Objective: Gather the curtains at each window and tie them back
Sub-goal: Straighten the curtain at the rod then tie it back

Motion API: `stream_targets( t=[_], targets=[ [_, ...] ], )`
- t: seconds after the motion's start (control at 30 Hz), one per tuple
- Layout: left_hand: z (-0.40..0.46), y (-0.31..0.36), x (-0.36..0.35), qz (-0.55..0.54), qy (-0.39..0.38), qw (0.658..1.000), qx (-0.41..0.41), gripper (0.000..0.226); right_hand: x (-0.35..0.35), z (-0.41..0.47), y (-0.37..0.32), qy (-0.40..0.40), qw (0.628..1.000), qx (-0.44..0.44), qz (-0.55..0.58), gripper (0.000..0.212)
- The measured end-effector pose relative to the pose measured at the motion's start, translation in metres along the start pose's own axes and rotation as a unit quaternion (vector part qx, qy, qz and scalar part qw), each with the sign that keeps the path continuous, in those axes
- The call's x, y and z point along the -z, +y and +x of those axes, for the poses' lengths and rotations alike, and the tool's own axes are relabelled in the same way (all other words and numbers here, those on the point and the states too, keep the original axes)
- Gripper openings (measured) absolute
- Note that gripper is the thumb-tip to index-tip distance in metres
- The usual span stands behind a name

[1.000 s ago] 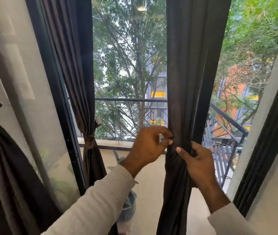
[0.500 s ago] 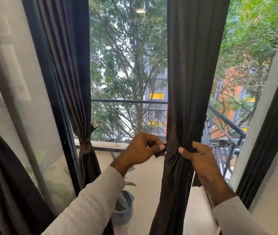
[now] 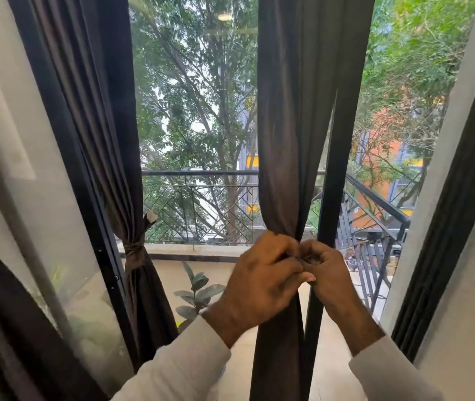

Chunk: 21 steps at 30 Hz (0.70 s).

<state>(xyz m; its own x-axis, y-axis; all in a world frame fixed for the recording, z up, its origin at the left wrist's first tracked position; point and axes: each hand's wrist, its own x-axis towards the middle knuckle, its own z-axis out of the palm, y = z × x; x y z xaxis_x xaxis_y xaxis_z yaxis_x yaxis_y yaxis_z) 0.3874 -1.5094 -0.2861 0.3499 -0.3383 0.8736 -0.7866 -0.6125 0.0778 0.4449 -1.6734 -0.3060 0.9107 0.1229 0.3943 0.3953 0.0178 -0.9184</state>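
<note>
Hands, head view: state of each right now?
Left hand: fingers curled, pinching the tie at the gathered curtain.
Right hand: fingers curled, pinching the same tie at the curtain's waist.

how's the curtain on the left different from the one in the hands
The left curtain is already cinched by a knotted tie; the middle curtain is pinched at the waist only by the left hand and right hand. The left one hangs untouched. Both are dark brown and pleated.
</note>
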Motion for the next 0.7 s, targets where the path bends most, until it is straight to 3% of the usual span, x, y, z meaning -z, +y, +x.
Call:
stream_targets(
  t=[0.07,0.13,0.23,0.43,0.53,0.6,0.7],
  targets=[
    [0.003,0.004,0.002,0.016,-0.056,0.998,-0.018,0.017,-0.003,-0.006,0.001,-0.012,1.0,0.003,-0.013,0.017],
    [0.006,0.002,0.006,0.033,-0.077,0.996,-0.008,0.015,-0.006,-0.012,0.002,-0.004,0.999,0.009,-0.047,0.029],
    [0.011,-0.004,0.009,0.029,-0.042,0.998,0.03,0.014,-0.007,-0.017,0.004,0.006,0.998,0.016,-0.064,0.042],
    [0.013,-0.022,0.012,-0.043,0.007,0.979,0.2,0.018,0.015,-0.036,0.006,-0.02,0.998,0.056,0.011,0.029],
    [0.013,-0.031,0.018,-0.078,-0.054,0.985,0.141,0.018,0.023,-0.036,0.006,-0.052,0.994,0.08,-0.05,0.041],
    [0.009,-0.035,0.018,-0.062,-0.101,0.989,0.092,0.031,0.022,-0.036,0.004,-0.046,0.99,0.103,-0.084,0.053],
    [0.007,-0.036,0.014,-0.019,-0.096,0.993,0.069,0.034,0.017,-0.034,0.006,-0.009,0.991,0.111,-0.075,0.067]
  ],
)
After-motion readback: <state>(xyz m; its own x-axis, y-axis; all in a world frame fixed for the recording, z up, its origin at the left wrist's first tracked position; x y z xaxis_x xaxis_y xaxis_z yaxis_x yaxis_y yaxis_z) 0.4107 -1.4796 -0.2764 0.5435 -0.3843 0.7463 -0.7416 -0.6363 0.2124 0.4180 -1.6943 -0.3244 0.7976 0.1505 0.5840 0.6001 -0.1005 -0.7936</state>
